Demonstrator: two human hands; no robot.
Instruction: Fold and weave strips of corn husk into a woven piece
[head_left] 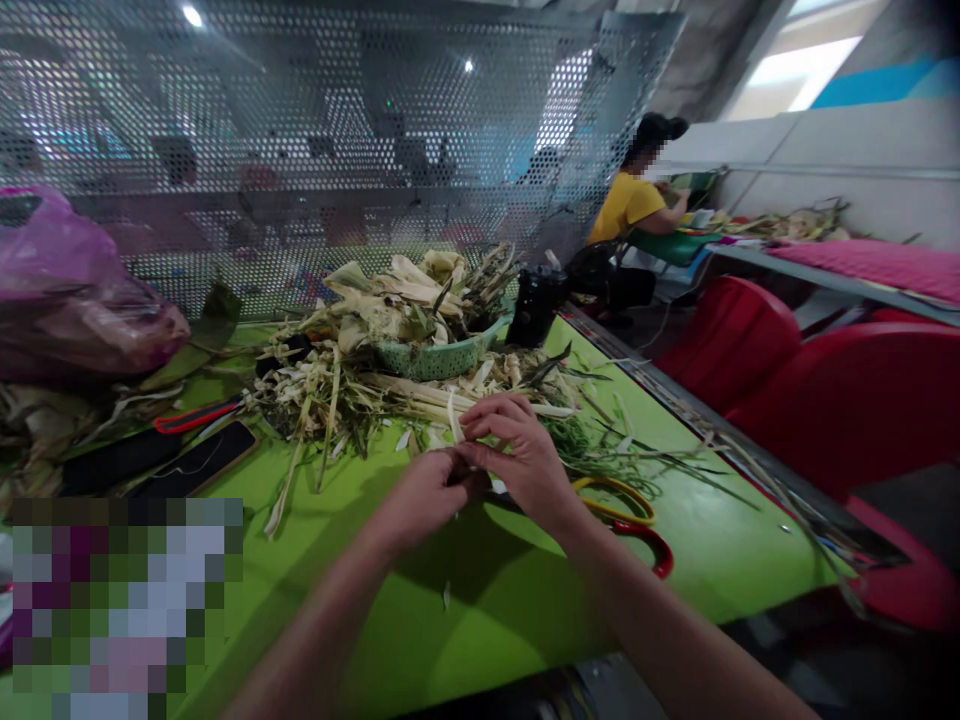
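Note:
My left hand (pixel 431 497) and my right hand (pixel 517 455) meet above the green table, fingers pinched together. A thin pale husk strip (pixel 454 417) sticks up between them, its lower part hidden by my fingers. Just beyond lies a heap of dried husks and stalks (pixel 330 400). A green plastic basket (pixel 442 358) behind it is piled with more dry husks (pixel 420 290). Beside my right wrist rest handles of scissors, one yellow loop (pixel 637 497) and one red loop (pixel 664 552); my arm covers part of them.
At the left are a pink plastic bag (pixel 67 270), a dark phone (pixel 199 460) and a red-edged tool (pixel 196 416). A black container (pixel 536 305) stands by the basket. Behind rises a perforated metal screen (pixel 300 150). Red chairs (pixel 855 400) and a person in yellow (pixel 630 205) are at right.

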